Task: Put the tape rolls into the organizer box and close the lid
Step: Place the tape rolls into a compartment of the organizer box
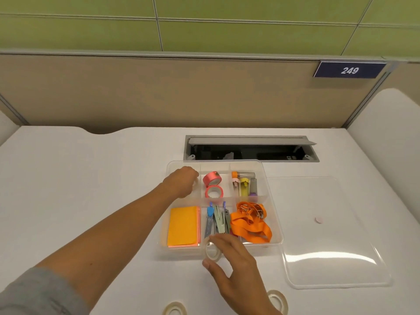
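Tape rolls first: five I can count; two pink ones (213, 185) sit in the back middle compartment of the clear organizer box (273, 202), one clear roll (211, 250) is pinched in the right hand (236, 269) at the box's front edge, and two more pale rolls (174, 309) lie on the white desk (79, 189) near the bottom of the view; the left hand (183, 181) is curled in the back left compartment, can't tell if it's holding anything; only writing I can read is "249" on a blue sign (349, 69); one clear lid (327, 230) lies flat just right of the box.
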Tool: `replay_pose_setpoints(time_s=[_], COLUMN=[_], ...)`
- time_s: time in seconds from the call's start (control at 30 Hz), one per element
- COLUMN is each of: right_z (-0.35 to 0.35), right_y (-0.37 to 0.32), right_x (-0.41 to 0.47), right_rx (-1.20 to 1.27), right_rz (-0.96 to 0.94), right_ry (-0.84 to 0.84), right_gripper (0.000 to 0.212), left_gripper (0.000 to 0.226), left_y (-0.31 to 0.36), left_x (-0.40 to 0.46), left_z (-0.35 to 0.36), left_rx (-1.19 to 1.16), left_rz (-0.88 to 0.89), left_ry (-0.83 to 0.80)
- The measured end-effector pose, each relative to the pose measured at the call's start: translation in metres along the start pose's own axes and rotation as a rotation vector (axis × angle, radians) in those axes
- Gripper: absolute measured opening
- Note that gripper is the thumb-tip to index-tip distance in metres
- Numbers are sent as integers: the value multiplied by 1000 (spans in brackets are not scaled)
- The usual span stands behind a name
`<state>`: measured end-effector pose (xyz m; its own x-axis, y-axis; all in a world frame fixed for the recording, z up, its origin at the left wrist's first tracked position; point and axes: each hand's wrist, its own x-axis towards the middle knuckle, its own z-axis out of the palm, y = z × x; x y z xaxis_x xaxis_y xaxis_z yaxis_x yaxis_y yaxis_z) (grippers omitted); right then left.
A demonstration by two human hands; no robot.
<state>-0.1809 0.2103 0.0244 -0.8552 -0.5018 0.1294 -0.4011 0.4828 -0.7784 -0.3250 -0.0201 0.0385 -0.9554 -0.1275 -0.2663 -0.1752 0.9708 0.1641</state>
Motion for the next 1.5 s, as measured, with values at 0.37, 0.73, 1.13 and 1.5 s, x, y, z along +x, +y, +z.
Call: replay_pose_setpoints(time_s=[0.37,0.73,1.13,1.5], right_z=[4,-1,35,52], right_y=[2,-14,-13,-2], right_x=[17,123,225,253], right_rx=[11,-120,-502,-723], right_rz=[-16,-54,11,-148], right_ry=[-30,-69,-290,-437], right_gripper=[45,37,37,30], left_gripper=[31,46,61,63], left_y=[-21,-94,-97,-96], left_x=[-36,-126,-130,-130], left_z=[-7,91,110,109], left_rx=[-225,-267,-209,-204], left_rz=[-83,-187,-154,-148], left_ry=[396,371,342,378])
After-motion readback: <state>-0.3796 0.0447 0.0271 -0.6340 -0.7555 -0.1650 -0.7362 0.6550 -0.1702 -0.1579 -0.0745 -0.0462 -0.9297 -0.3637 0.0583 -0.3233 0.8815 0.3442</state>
